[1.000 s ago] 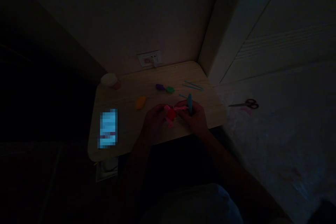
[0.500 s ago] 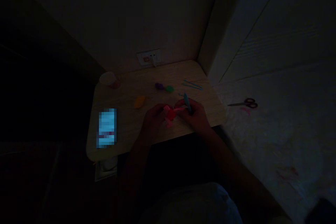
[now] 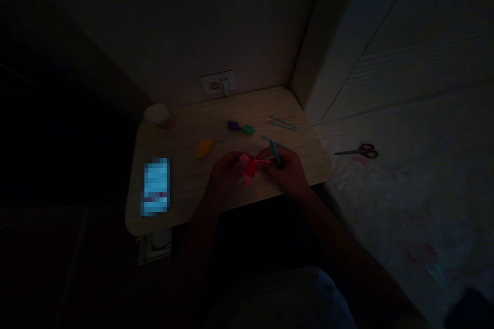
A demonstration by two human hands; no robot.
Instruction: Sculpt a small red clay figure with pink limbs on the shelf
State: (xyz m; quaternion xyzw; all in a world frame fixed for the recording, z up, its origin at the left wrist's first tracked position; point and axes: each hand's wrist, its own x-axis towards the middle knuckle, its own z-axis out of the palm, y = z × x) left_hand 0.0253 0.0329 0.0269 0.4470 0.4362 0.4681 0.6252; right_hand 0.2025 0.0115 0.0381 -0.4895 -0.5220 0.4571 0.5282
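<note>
My left hand (image 3: pixel 227 172) grips a red and pink modelling-clay piece (image 3: pixel 251 167) at the front of the wooden table (image 3: pixel 181 164). My right hand (image 3: pixel 286 169) closes around a teal tool (image 3: pixel 275 153), and its fingers reach the pink strips of the clay. A thin teal stick (image 3: pixel 276 142) lies just beyond that hand. Farther back rest a purple clay lump (image 3: pixel 233 125), a green clay lump (image 3: pixel 249 129) and a yellow-orange clay lump (image 3: pixel 204 148). The clay's underside is hidden by my fingers.
Thin teal sticks (image 3: pixel 283 123) lie at the table's back right. A smartphone (image 3: pixel 156 186) and a small tub (image 3: pixel 157 115) stand at the left. A wall socket (image 3: pixel 216 83) has a plug in it. Red-handled scissors (image 3: pixel 365 151) lie on the floor at the right.
The teal tool has tilted, its top now leaning left rather than standing nearly upright. My hands have drawn slightly closer together. The whole view has drifted slightly and grown dimmer.
</note>
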